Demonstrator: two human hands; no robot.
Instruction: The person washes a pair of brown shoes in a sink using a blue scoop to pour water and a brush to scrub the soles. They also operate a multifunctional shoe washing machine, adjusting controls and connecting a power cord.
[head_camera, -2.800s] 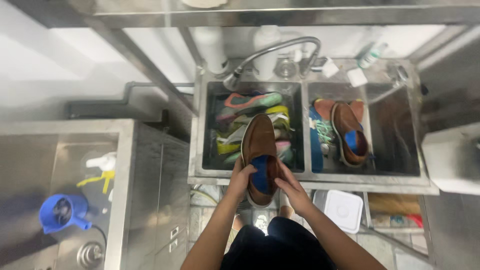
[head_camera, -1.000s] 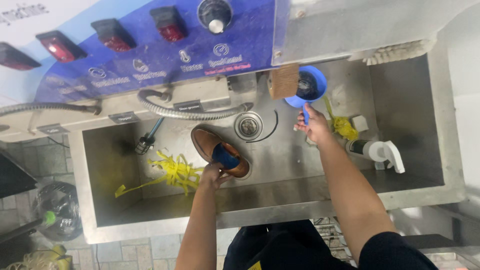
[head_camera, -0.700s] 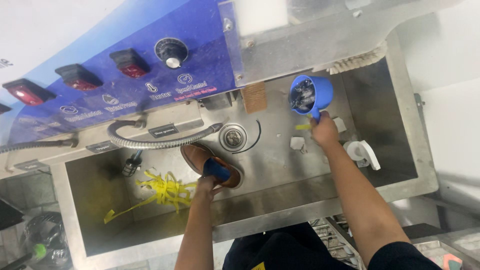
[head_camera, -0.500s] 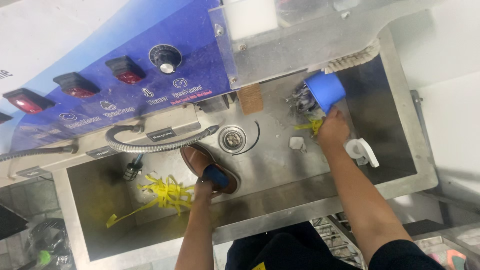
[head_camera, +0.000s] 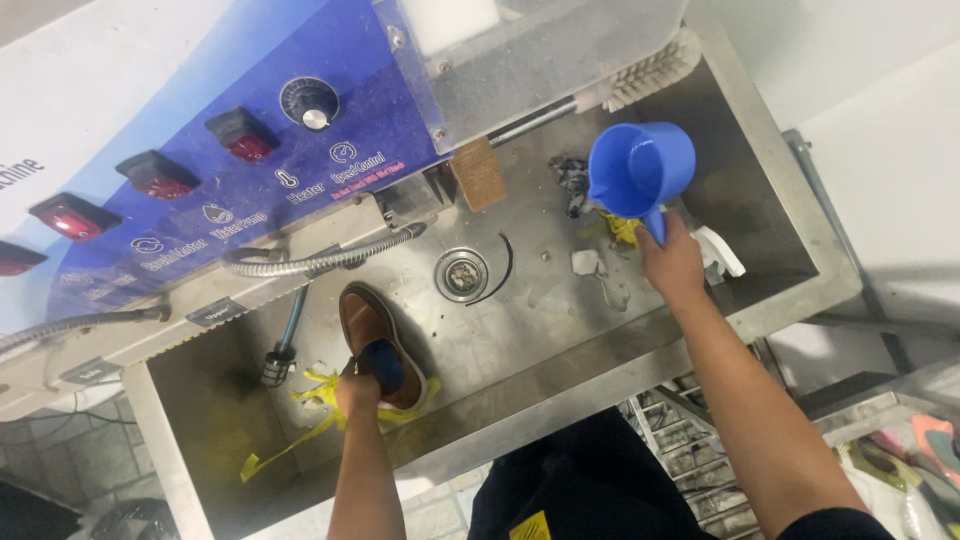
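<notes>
My left hand (head_camera: 356, 385) grips the heel of a brown leather shoe (head_camera: 372, 338) with a blue insole, resting on the floor of a stainless steel sink (head_camera: 540, 330). My right hand (head_camera: 672, 262) holds a blue plastic scoop cup (head_camera: 640, 168) by its handle, lifted above the right side of the sink with its open mouth facing the camera. The round drain (head_camera: 461, 274) lies between my two hands.
Yellow strips (head_camera: 300, 425) lie under and left of the shoe. A flexible metal hose (head_camera: 310, 262) with a sprayer head (head_camera: 276, 362) hangs over the basin. A blue control panel (head_camera: 230, 170) with red switches and a dial stands behind. A brush (head_camera: 650, 68), a wooden block (head_camera: 478, 172), a white bottle (head_camera: 720, 250).
The view went from a sink full of shoes to this basin. My right hand has lifted the blue cup off the sink floor; my left hand still holds the shoe.
</notes>
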